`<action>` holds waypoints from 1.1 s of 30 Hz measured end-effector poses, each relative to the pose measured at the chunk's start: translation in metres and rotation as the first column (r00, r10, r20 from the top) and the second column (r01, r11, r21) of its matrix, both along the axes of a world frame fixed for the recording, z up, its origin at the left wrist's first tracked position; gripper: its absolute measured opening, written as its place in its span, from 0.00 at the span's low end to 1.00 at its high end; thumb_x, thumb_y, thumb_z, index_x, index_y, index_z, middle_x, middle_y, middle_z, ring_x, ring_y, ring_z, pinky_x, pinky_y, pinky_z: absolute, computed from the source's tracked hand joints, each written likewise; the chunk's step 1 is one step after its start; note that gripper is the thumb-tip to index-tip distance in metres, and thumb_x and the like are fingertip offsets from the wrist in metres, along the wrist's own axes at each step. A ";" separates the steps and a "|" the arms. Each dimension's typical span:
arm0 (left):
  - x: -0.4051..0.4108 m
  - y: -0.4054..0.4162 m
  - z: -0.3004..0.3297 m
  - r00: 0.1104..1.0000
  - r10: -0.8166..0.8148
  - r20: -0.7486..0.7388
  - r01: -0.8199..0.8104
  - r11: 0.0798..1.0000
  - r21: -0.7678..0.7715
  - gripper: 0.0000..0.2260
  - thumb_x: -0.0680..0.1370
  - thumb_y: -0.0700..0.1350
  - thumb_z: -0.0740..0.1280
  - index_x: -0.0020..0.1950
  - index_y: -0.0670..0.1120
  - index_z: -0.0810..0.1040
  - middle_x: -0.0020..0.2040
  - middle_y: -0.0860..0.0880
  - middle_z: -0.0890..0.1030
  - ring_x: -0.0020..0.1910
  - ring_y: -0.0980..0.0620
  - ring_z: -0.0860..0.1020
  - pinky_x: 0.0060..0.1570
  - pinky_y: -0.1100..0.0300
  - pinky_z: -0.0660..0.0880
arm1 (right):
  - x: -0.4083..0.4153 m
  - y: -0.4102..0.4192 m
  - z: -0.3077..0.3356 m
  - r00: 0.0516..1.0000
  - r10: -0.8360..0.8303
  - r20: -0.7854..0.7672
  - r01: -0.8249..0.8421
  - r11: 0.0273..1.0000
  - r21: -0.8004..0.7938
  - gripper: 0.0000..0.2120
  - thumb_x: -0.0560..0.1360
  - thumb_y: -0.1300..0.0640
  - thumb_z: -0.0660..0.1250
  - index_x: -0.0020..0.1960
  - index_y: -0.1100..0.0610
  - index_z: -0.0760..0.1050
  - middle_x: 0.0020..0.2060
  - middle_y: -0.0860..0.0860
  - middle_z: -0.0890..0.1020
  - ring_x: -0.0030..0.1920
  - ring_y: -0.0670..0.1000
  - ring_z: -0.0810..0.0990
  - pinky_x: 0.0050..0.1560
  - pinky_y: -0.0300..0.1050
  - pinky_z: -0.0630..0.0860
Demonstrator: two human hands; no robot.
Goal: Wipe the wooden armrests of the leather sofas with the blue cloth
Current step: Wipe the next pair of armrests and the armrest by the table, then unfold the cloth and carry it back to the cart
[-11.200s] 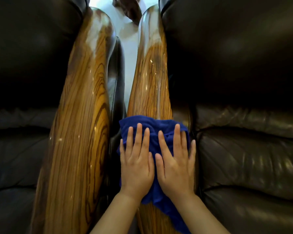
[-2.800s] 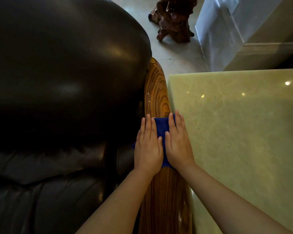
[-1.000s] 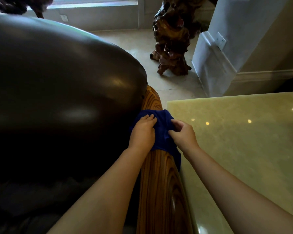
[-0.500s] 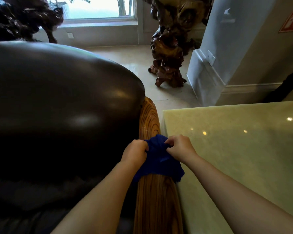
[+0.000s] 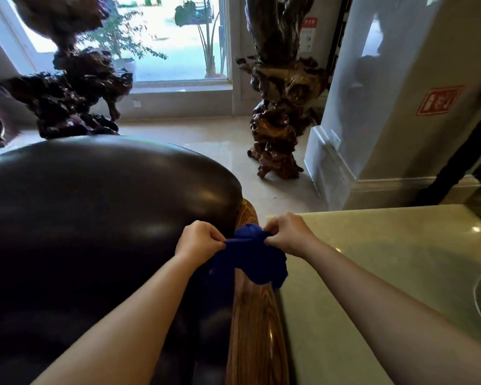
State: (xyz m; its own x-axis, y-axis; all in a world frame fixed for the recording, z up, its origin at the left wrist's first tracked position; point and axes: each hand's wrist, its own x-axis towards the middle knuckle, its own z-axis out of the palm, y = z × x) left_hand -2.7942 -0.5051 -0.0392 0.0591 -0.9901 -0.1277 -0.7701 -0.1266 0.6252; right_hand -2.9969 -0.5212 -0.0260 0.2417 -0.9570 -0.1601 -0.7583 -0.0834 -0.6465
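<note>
Bright daylight pours through the big window (image 5: 161,37) at the far end, with potted greenery showing outside the glass, and the pale polished floor (image 5: 228,145) shines beneath it. Filling most of the near left is the dark leather sofa (image 5: 95,218), its rounded back glossy with reflections. To the right sits a pale green stone table (image 5: 386,259), smooth and catching small spots of light. A white pillar (image 5: 372,107) rises beyond it, carrying a red sign (image 5: 439,100) on its beige side. Two gnarled root carvings stand on the floor: a dark one (image 5: 67,87) behind the sofa on the left, and a taller reddish-brown one (image 5: 281,107) near the pillar. Between sofa and table runs the wooden armrest (image 5: 256,329), striped grain gleaming, close against the table's edge. Both bare forearms reach forward over it. And there's the blue cloth (image 5: 256,259), bunched up and lifted, hanging just over the far part of the armrest with its lower folds drooping toward the table side. The left hand (image 5: 200,243) is curled tight, pinching the cloth's left edge. The right hand (image 5: 286,234) is closed too, fingers gripping the cloth's upper right, the fabric pulled taut between the two hands.
</note>
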 end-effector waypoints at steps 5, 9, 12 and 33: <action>0.033 0.021 0.103 0.999 0.041 0.000 -0.041 0.998 -0.049 0.04 0.66 0.40 0.74 0.38 0.48 0.85 0.35 0.51 0.82 0.36 0.57 0.78 0.40 0.64 0.71 | 0.000 0.008 0.112 0.991 0.132 -0.020 -0.134 0.988 -0.082 0.11 0.69 0.65 0.68 0.51 0.59 0.82 0.45 0.56 0.84 0.46 0.52 0.82 0.51 0.52 0.80; 0.064 0.054 0.188 0.998 0.002 0.056 0.004 0.996 -0.091 0.05 0.65 0.39 0.74 0.37 0.49 0.85 0.33 0.54 0.82 0.35 0.60 0.78 0.41 0.65 0.72 | 0.014 0.024 0.201 0.968 0.243 -0.066 -0.251 0.954 -0.164 0.10 0.69 0.63 0.69 0.50 0.57 0.81 0.43 0.53 0.84 0.44 0.50 0.82 0.48 0.46 0.81; 0.092 0.087 0.243 0.994 0.024 0.109 -0.009 0.991 -0.133 0.06 0.66 0.39 0.74 0.35 0.51 0.85 0.32 0.57 0.82 0.34 0.64 0.78 0.41 0.68 0.71 | 0.037 0.041 0.258 0.935 0.338 -0.109 -0.354 0.912 -0.206 0.09 0.70 0.62 0.69 0.50 0.57 0.82 0.43 0.53 0.84 0.43 0.50 0.82 0.44 0.42 0.80; 0.350 0.458 0.352 0.840 0.527 0.131 -0.508 0.848 -0.153 0.11 0.64 0.41 0.72 0.27 0.57 0.82 0.25 0.63 0.80 0.28 0.68 0.77 0.33 0.68 0.71 | 0.367 0.279 0.361 0.486 0.810 -0.329 -0.864 0.387 -0.322 0.07 0.66 0.62 0.72 0.42 0.52 0.82 0.29 0.41 0.79 0.30 0.38 0.76 0.33 0.25 0.68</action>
